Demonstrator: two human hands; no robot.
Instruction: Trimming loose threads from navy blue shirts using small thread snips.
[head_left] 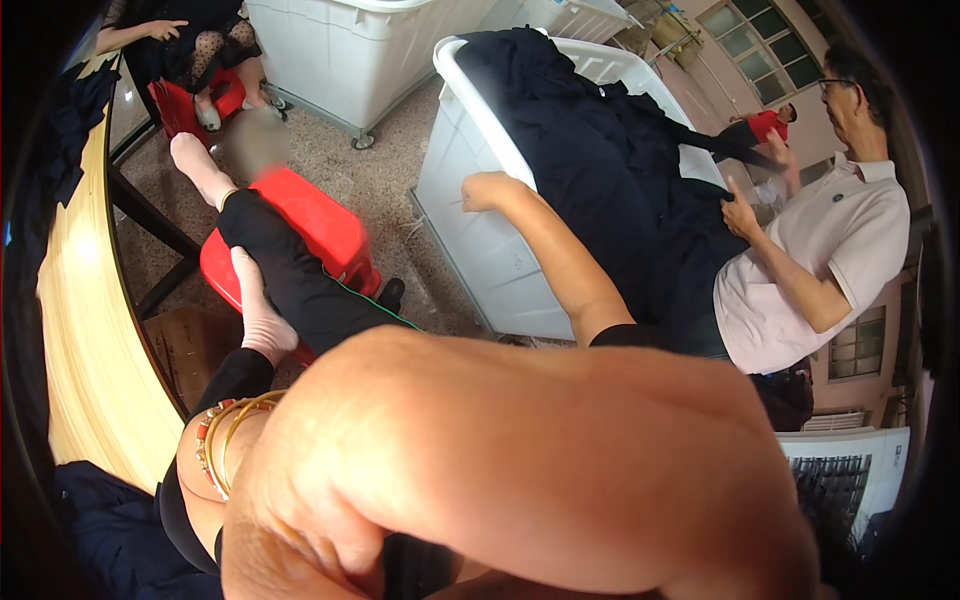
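Note:
A large, out-of-focus stretch of bare skin, seemingly my left hand, fills the lower middle very close to the view. Its fingers cannot be made out. Bracelets, gold-coloured and beaded, show at its left, by a black sleeve. My right hand is farther off, its forearm bare below a black sleeve. The fingers curl in, and no object shows in them. It hangs in front of the white bin; whether it touches the bin I cannot tell. Dark navy cloth heaps up in that bin.
Feet in pink socks and black-trousered legs stretch over a red stool. A pale wooden tabletop runs along the left, with dark cloth near it. A person in a light polo shirt stands beside the bin. Another wheeled bin stands behind.

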